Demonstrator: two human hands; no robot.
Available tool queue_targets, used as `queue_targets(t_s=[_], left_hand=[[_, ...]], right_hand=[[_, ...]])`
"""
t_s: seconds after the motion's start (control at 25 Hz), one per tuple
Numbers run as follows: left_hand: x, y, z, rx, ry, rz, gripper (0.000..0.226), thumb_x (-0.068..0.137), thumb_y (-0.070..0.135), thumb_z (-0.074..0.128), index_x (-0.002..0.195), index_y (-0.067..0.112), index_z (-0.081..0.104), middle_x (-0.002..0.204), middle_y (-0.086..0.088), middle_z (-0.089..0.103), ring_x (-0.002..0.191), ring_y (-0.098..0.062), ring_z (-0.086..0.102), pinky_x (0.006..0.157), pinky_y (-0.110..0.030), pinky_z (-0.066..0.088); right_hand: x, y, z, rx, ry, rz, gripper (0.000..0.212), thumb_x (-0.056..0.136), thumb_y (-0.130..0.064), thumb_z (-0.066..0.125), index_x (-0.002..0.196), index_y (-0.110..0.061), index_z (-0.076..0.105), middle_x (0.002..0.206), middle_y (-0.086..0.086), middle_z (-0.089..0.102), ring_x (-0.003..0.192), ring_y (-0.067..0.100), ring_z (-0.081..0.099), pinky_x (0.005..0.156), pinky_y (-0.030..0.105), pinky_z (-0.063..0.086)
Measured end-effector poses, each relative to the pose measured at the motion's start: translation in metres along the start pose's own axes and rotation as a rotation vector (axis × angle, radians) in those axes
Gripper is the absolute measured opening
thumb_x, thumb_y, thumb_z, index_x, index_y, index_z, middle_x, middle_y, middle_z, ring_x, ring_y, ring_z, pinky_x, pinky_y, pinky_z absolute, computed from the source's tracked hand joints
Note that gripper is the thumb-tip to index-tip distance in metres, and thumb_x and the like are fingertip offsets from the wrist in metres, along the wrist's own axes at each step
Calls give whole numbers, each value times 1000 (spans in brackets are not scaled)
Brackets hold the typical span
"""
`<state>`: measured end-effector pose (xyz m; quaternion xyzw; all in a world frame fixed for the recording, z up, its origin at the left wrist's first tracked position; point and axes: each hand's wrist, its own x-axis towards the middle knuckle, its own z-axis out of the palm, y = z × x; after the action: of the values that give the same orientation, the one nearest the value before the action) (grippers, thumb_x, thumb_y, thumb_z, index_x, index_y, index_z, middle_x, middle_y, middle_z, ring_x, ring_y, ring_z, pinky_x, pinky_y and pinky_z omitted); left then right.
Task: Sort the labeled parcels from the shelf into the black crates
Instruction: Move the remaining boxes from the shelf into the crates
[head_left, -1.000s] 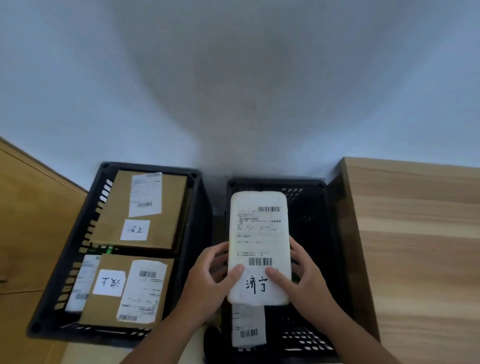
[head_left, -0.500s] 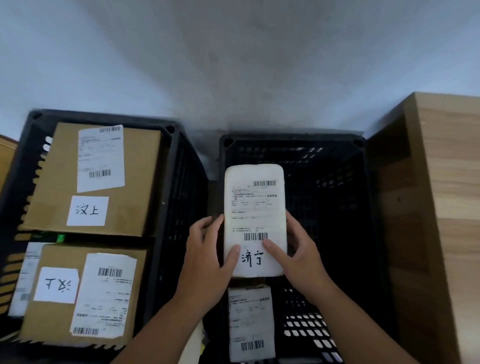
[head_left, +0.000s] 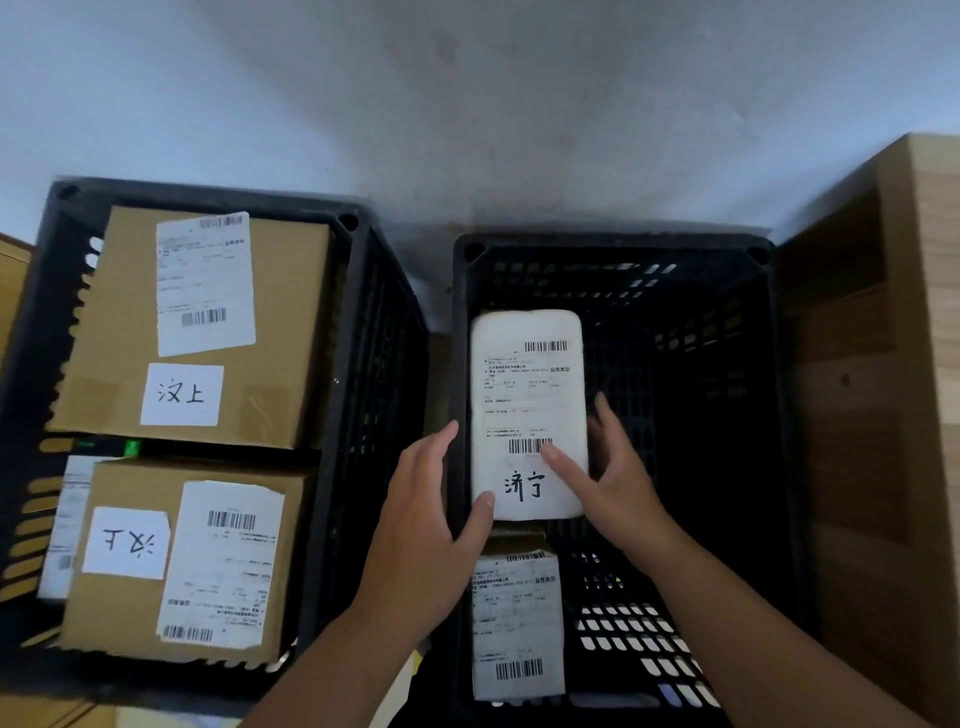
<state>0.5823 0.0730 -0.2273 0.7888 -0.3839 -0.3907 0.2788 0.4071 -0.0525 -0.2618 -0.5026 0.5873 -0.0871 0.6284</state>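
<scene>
A white padded parcel (head_left: 527, 395) with a shipping label and handwritten characters hangs inside the right black crate (head_left: 769, 415), against its left wall. My left hand (head_left: 423, 525) holds its lower left corner, thumb on the face. My right hand (head_left: 610, 483) grips its right edge, thumb across the barcode. Below it in the same crate lies another labeled parcel (head_left: 517, 623). The left black crate (head_left: 358, 322) holds two brown cardboard boxes, one at the back (head_left: 192, 322) and one at the front (head_left: 182, 561), both labeled.
A wooden cabinet side (head_left: 883, 364) stands tight against the right crate. A grey-white wall (head_left: 467, 104) runs behind both crates. Wooden furniture (head_left: 13, 270) borders the left crate. The right half of the right crate shows only bare mesh floor.
The parcel and both hands have sunk lower into the right crate, and my view has tilted down and closer. My left hand's fingers have loosened along the parcel's edge.
</scene>
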Motion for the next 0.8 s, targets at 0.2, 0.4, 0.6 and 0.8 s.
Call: queue_targets(t_s=[0.2, 0.4, 0.6, 0.8], left_hand=[[-16, 45, -31, 208, 64, 26, 71, 94, 45, 62, 155, 36, 26, 157, 20, 26, 144, 1, 25, 121, -34, 29], [-65, 138, -55, 442, 103, 266, 68, 94, 50, 58, 154, 28, 34, 160, 9, 31, 148, -9, 18, 124, -34, 12], [-135, 236, -69, 465, 153, 495, 69, 94, 59, 48, 154, 29, 33, 157, 9, 35, 147, -10, 22, 126, -40, 21], [-172, 285, -72, 455, 82, 706, 70, 94, 63, 38, 155, 30, 33, 158, 13, 33, 149, -8, 22, 127, -34, 10]], right_hand=[[-50, -57, -29, -225, 159, -129, 99, 88, -46, 76, 163, -36, 12, 169, -14, 19, 153, 1, 15, 125, 35, 22], [-147, -122, -64, -650, 280, -399, 89, 92, -51, 66, 163, -30, 18, 170, -8, 17, 158, 10, 5, 130, 45, 14], [-264, -162, -102, -744, 445, -580, 82, 89, -51, 63, 159, -26, 29, 167, -4, 27, 154, 17, 23, 124, 49, 30], [-355, -147, -138, -764, 683, -515, 77, 88, -49, 66, 154, -25, 35, 161, -2, 34, 148, 19, 34, 120, 50, 36]])
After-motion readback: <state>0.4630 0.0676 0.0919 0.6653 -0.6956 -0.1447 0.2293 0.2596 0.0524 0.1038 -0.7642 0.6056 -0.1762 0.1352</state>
